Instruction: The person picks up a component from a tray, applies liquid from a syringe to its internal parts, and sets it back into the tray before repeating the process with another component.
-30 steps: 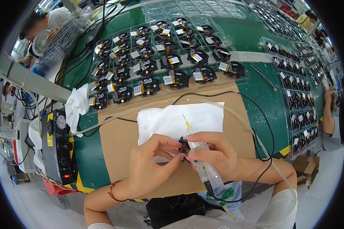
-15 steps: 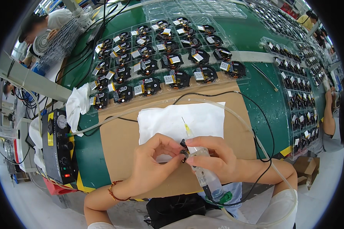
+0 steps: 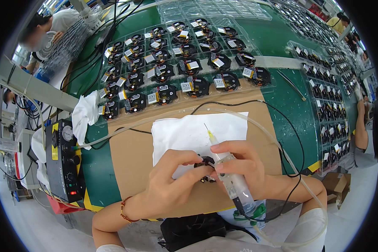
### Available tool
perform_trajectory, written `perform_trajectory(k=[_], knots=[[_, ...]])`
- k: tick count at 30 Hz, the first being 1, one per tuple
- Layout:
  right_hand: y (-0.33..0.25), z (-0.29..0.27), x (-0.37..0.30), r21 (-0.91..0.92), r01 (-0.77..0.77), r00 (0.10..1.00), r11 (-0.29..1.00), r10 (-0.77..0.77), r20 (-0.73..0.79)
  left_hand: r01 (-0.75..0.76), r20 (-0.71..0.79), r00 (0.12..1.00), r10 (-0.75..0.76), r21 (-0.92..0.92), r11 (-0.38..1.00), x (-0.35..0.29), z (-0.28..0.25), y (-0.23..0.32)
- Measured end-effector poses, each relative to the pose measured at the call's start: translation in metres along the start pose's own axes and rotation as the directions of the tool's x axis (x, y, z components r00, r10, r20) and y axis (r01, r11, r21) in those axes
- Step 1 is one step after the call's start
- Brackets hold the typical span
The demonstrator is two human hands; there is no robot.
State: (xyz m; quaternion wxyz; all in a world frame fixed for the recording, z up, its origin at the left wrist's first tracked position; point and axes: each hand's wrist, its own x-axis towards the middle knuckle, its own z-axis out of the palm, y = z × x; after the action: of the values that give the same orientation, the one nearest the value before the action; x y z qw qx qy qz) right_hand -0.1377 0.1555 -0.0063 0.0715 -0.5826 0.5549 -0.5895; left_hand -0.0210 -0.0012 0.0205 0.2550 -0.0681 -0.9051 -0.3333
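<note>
My left hand (image 3: 172, 178) pinches a small round black electronic part (image 3: 206, 162) between thumb and fingers, above the near edge of a white cloth (image 3: 178, 130). In my right hand (image 3: 241, 168) is a clear dispensing syringe (image 3: 234, 185) with a yellow-hubbed needle (image 3: 210, 132). Its needle points up and away, clear of the part. My right fingers wrap the barrel close beside the part, and some fingertips are hidden behind it. A tube and a black cable run from the syringe's lower end.
A brown cardboard sheet (image 3: 130, 159) lies under the cloth. Beyond it, a clear tray (image 3: 260, 86) holds several round black assemblies. The dispenser box (image 3: 62, 164) stands at left, its hose (image 3: 109, 136) arching across. Tweezers (image 3: 292, 85) lie at right. A co-worker (image 3: 67, 21) sits far left.
The syringe has shifted slightly right and toward me. The part has turned, showing more of its round black face, and my left fingers have spread a little around it.
</note>
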Motion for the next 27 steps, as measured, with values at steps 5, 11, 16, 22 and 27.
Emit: perform_trajectory(k=[5,11,16,22,27], knots=[[-0.003,-0.002,0.002,0.048,-0.012,0.999,0.999,0.014,-0.035,-0.031,0.113,0.993,0.045,-0.124,0.992,0.004,-0.007,-0.008],[-0.003,-0.002,0.005,-0.038,-0.061,0.997,0.997,0.060,-0.048,0.143,0.185,0.977,-0.105,-0.207,0.968,0.003,-0.005,0.001],[-0.001,-0.002,0.003,0.008,-0.105,0.994,0.994,0.105,-0.010,0.212,0.208,0.963,-0.171,-0.193,0.958,0.003,0.001,0.006],[0.000,-0.005,0.003,-0.008,-0.125,0.992,0.992,0.125,-0.018,0.017,0.163,0.987,-0.001,-0.094,0.995,0.006,-0.014,0.000],[0.002,-0.009,0.002,-0.052,-0.121,0.992,0.991,0.119,-0.041,0.276,0.034,0.960,-0.277,-0.269,0.923,-0.001,-0.012,-0.001]])
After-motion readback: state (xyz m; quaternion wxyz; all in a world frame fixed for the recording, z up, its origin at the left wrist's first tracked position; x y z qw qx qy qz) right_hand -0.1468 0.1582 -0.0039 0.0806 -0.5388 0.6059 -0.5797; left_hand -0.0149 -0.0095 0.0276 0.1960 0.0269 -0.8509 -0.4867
